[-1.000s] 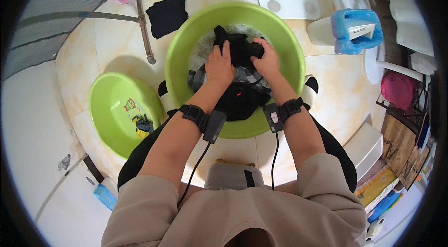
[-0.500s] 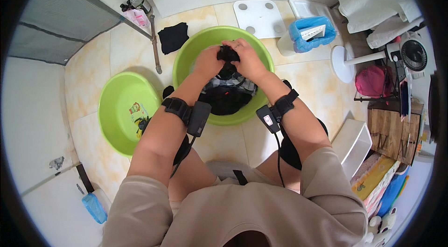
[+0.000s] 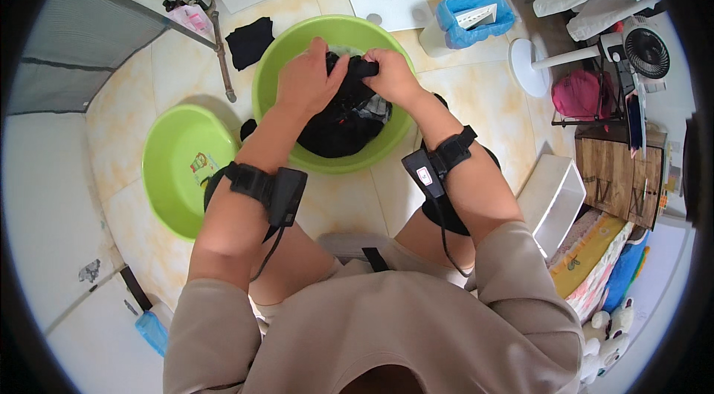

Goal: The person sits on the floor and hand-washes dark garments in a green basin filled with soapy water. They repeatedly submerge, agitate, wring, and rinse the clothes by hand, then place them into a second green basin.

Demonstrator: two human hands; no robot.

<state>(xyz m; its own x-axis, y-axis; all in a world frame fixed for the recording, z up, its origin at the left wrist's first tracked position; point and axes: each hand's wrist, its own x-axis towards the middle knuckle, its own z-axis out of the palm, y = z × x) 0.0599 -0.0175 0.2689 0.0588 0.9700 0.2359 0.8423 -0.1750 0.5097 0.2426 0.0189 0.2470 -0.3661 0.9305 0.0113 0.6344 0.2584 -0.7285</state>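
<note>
Both hands are over a large green basin [image 3: 264,122]. In it lies dark laundry, including a black garment [image 3: 346,89] and some grey checked cloth [image 3: 377,107]. My left hand [image 3: 306,81] grips the black garment at its upper left, thumb and fingers around the cloth. The garment's upper right edge is pinched by my right hand [image 3: 392,75], and the fabric spans between the two hands. What the left fingertips touch behind the cloth is partly hidden.
A smaller green basin [image 3: 156,186] stands at the left. Folded black cloth [image 3: 250,43] lies on the tiles beyond. A white scale [image 3: 387,1], a blue-lined bin [image 3: 439,40] and a fan [image 3: 645,52] stand far right. Nearer is a white box-like stand [image 3: 547,200].
My hands have moved apart, spreading the black garment that was bunched between them. The whole view has shifted slightly, with the basins now further left and higher.
</note>
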